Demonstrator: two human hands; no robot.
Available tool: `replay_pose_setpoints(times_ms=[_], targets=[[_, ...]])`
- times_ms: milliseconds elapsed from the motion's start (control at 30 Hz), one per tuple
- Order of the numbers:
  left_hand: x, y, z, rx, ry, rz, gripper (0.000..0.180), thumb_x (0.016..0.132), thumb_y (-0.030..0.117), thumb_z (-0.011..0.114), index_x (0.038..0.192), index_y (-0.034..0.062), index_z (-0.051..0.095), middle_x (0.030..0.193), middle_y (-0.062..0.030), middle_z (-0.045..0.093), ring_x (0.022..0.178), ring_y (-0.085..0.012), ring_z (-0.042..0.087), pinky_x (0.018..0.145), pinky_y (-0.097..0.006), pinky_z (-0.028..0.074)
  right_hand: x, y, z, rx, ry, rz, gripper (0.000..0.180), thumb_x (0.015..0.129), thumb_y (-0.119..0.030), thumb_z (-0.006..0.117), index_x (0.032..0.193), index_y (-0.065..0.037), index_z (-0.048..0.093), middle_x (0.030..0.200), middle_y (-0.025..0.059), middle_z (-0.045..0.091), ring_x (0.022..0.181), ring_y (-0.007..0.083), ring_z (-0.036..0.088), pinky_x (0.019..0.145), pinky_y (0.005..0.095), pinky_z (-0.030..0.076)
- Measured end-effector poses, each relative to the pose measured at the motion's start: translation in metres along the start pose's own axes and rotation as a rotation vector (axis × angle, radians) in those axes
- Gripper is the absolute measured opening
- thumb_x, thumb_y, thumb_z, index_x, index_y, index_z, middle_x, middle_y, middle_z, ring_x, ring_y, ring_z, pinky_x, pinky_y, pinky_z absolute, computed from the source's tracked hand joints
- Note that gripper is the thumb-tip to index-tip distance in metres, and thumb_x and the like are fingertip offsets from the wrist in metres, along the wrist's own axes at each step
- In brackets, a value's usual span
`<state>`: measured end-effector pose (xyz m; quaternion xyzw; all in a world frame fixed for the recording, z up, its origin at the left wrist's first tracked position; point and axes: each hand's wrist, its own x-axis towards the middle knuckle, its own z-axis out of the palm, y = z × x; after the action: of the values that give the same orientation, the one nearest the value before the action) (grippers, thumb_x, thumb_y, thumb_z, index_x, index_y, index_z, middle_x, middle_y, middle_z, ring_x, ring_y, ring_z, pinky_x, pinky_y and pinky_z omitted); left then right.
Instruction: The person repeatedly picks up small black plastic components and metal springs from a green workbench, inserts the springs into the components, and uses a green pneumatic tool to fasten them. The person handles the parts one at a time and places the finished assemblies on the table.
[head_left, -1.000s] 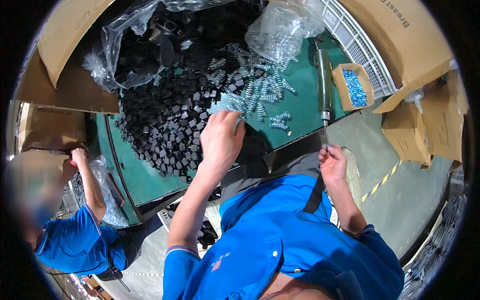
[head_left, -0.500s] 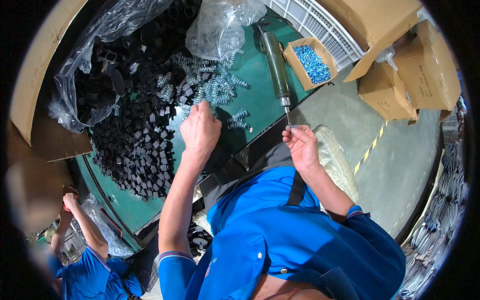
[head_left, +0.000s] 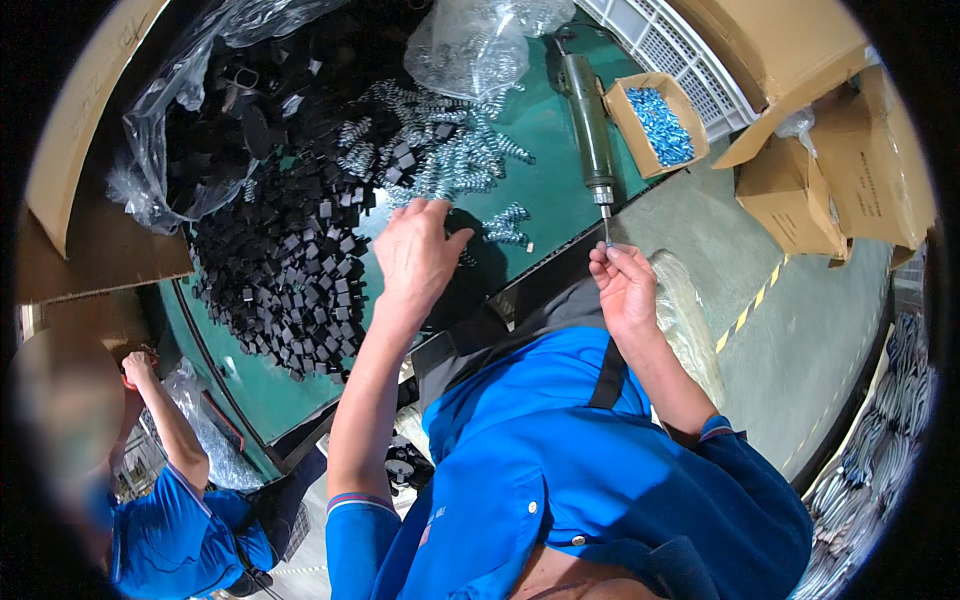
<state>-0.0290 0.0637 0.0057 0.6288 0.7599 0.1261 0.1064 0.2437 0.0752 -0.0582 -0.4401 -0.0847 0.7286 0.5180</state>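
My left hand (head_left: 415,255) is over the green table, at the near edge of a heap of coiled metal springs (head_left: 450,170). Its thumb stands apart from the fingers, and I see nothing between them; the fingertips reach down by the springs. Left of it spreads a large pile of small black block-shaped pieces (head_left: 290,280). My right hand (head_left: 628,290) pinches a tiny bluish screw (head_left: 608,244), mostly hidden by the fingertips, against the bit of a green power screwdriver (head_left: 588,125). The screwdriver lies on the table, its bit pointing at me past the edge.
A small carton of blue screws (head_left: 660,125) stands right of the screwdriver, beside a white plastic crate (head_left: 690,60). Clear plastic bags (head_left: 470,45) lie at the back. Open cardboard boxes (head_left: 795,200) stand at right. A co-worker in blue (head_left: 180,530) works at lower left.
My left hand's thumb has spread away from its fingers. The right hand stays at the screwdriver's bit. The whole view has shifted slightly.
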Motion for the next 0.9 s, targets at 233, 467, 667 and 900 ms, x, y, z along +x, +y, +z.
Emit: replay_pose_setpoints(times_ms=[233, 467, 667, 900], targets=[[0.000, -0.006, -0.015, -0.128, 0.016, 0.153, 0.021, 0.075, 0.012, 0.075, 0.095, 0.0067, 0.072, 0.092, -0.0108, 0.066, 0.091, -0.0313, 0.061, 0.077, -0.042, 0.051, 0.000, -0.004, 0.002, -0.042, -0.041, -0.030, 0.016, 0.091, -0.002, 0.063, 0.106, -0.004, 0.057, 0.097, 0.0121, 0.069, 0.087, 0.0199, 0.070, 0.076, 0.0297, 0.059], [0.022, -0.008, -0.007, 0.141, -0.281, 0.413, 0.016, 0.072, -0.002, 0.059, 0.079, 0.0071, 0.070, 0.087, -0.0121, 0.066, 0.092, -0.0330, 0.065, 0.074, -0.043, 0.054, -0.005, -0.027, 0.016, -0.470, -0.082, -0.052, 0.030, 0.092, -0.002, 0.062, 0.119, 0.001, 0.051, 0.102, 0.0149, 0.067, 0.086, 0.0211, 0.069, 0.074, 0.0304, 0.057], [0.036, -0.015, -0.004, 0.241, -0.344, 0.627, 0.005, 0.070, 0.003, 0.062, 0.072, 0.0018, 0.067, 0.082, -0.0170, 0.069, 0.080, -0.0332, 0.069, 0.069, -0.043, 0.056, -0.015, -0.035, 0.005, -0.830, -0.162, -0.520, 0.027, 0.093, 0.003, 0.058, 0.119, 0.004, 0.051, 0.107, 0.0143, 0.065, 0.088, 0.0153, 0.066, 0.078, 0.0267, 0.054], [0.051, -0.023, -0.044, -0.270, -0.228, 0.323, 0.016, 0.078, 0.011, 0.067, 0.090, 0.0012, 0.062, 0.080, -0.0140, 0.063, 0.073, -0.0323, 0.066, 0.070, -0.040, 0.054, -0.008, 0.008, 0.089, -0.881, -0.550, -0.323, 0.021, 0.094, -0.007, 0.065, 0.111, 0.004, 0.058, 0.093, 0.0078, 0.066, 0.077, 0.0107, 0.066, 0.065, 0.0218, 0.053]])
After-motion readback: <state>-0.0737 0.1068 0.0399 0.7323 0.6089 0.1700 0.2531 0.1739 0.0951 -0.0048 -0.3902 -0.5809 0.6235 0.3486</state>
